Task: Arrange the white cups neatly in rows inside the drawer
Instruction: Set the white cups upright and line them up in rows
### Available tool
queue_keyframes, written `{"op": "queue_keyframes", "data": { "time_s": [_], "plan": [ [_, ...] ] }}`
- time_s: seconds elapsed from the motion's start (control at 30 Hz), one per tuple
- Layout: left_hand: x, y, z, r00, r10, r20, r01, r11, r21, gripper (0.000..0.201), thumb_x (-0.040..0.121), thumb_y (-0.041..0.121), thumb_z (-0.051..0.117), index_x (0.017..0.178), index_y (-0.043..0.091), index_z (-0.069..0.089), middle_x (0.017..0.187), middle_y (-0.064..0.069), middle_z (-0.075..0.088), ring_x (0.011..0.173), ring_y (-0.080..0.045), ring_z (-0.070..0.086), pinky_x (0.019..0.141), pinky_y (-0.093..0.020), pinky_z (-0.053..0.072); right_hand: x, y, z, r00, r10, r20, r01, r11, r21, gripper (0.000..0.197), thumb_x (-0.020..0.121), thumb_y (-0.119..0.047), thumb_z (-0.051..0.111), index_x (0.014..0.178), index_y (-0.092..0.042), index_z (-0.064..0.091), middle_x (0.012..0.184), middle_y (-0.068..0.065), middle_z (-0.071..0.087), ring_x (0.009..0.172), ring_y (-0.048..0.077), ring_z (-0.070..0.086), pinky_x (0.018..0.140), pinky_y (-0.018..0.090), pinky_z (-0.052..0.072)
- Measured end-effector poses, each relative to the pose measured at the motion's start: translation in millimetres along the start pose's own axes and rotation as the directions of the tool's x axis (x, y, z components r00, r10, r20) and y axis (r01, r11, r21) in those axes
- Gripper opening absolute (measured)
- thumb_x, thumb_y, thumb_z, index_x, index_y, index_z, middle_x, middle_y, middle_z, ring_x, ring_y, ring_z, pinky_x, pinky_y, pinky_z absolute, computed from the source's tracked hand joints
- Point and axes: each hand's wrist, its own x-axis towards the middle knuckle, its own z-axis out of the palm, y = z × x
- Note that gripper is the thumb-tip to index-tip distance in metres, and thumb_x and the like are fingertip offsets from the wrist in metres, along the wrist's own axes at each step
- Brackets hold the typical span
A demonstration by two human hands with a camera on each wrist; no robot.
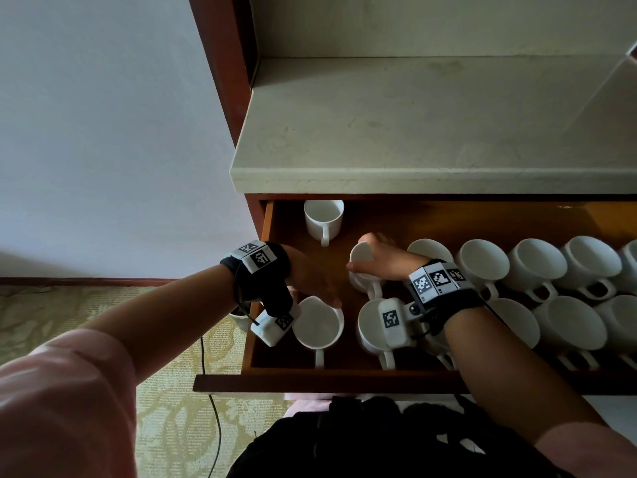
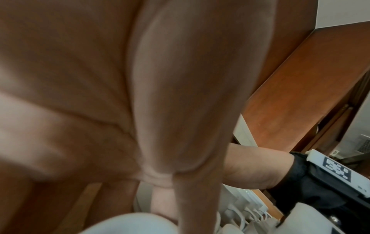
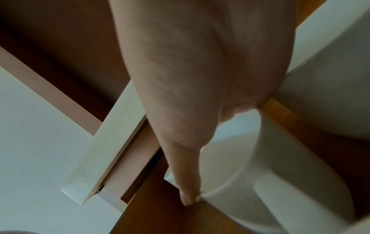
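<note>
An open wooden drawer (image 1: 310, 380) holds several white cups with their handles toward me. My right hand (image 1: 365, 251) grips one white cup (image 1: 360, 282) by its rim in the middle row, left of the other cups there; in the right wrist view a finger (image 3: 186, 190) runs down this cup's (image 3: 250, 174) outer wall. My left hand (image 1: 320, 284) lies with straight fingers on the far rim of the front-left cup (image 1: 315, 326), seen blurred as a cup (image 2: 130, 224) in the left wrist view. One lone cup (image 1: 324, 219) stands at the back left.
Two rows of cups (image 1: 537, 263) fill the drawer's right part, the front row (image 1: 568, 322) partly hidden by my right forearm. A pale stone countertop (image 1: 413, 132) overhangs the drawer's back. A black cable (image 1: 213, 408) runs over the carpet at left.
</note>
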Motion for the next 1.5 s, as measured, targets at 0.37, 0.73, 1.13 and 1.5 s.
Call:
{"op": "queue_keyframes", "data": {
  "time_s": [0.37,0.73,1.13,1.5],
  "plan": [
    [6.1,-19.7,-22.2,0.938,0.009,-0.347,-0.142,0.923,-0.358,0.035,0.097,0.031,0.049,0.121,0.006,0.056,0.114,-0.013,0.060,0.101,-0.029,0.064,0.081,-0.033,0.055,1.2,-2.7,1.6,0.999,0.035,-0.022,-0.036,0.999,-0.008,0.073,0.083,-0.051,0.062,0.140,-0.017,0.031,0.146,0.008,0.028,0.136,0.027,0.025,0.105,0.037,0.028],
    [25.8,-24.0,-32.6,0.768,-0.200,-0.608,0.034,0.961,-0.273,0.096,0.085,0.049,0.062,0.152,0.014,0.003,0.151,-0.016,0.007,0.139,-0.037,0.015,0.111,-0.045,0.026,-1.4,-0.2,0.2,1.000,0.007,-0.007,-0.007,1.000,-0.009,0.070,0.085,-0.051,0.060,0.139,-0.017,0.032,0.143,0.008,0.030,0.134,0.026,0.027,0.104,0.037,0.029],
    [58.3,-16.3,-55.4,0.742,-0.216,-0.635,0.116,0.974,-0.195,0.078,0.093,0.053,0.045,0.152,0.015,0.012,0.155,-0.016,0.015,0.143,-0.036,0.011,0.116,-0.041,0.013,-0.6,2.4,1.7,1.000,-0.005,-0.013,0.005,1.000,0.003,0.068,0.084,-0.052,0.061,0.137,-0.018,0.034,0.142,0.007,0.032,0.133,0.026,0.028,0.102,0.033,0.029],
    [65.2,-18.1,-69.9,0.798,-0.113,-0.591,0.196,0.977,0.077,0.056,0.098,0.045,0.040,0.149,0.025,0.027,0.150,-0.011,0.034,0.137,-0.031,0.030,0.112,-0.041,0.021,-0.6,3.5,1.2,1.000,-0.022,-0.008,0.022,1.000,-0.005,0.073,0.085,-0.051,0.060,0.142,-0.016,0.030,0.146,0.009,0.028,0.137,0.027,0.024,0.108,0.035,0.026]
  ]
}}
